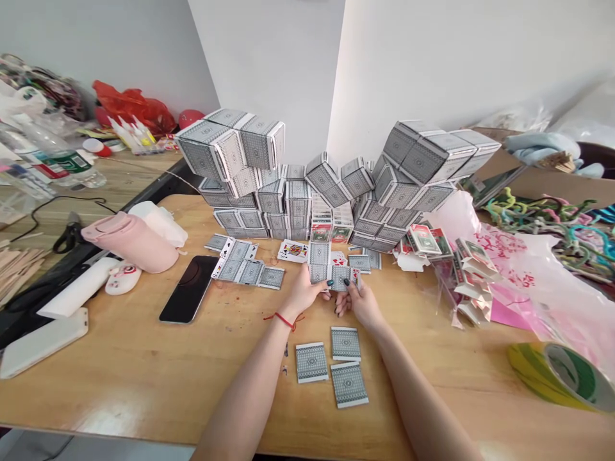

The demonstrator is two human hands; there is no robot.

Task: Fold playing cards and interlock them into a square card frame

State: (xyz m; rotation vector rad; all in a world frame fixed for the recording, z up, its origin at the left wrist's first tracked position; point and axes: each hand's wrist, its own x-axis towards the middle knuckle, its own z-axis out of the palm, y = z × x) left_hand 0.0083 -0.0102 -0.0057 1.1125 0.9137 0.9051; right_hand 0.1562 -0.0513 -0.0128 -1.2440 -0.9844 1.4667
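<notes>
Between both hands is a small piece of joined, folded playing cards with grey patterned backs. My left hand pinches its left side, thumb on top. My right hand grips its right side, where a red-marked card face shows. Three folded cards lie on the table between my forearms. To the left, another joined group of folded cards lies flat. Behind the hands rise stacks of card-covered cubes, with more cubes on the right and card boxes at the middle.
A black-screened phone, a pink tumbler and a white power bank are on the left. Opened card boxes, a plastic bag and a roll of yellow-green tape lie right. Scissors rest far left.
</notes>
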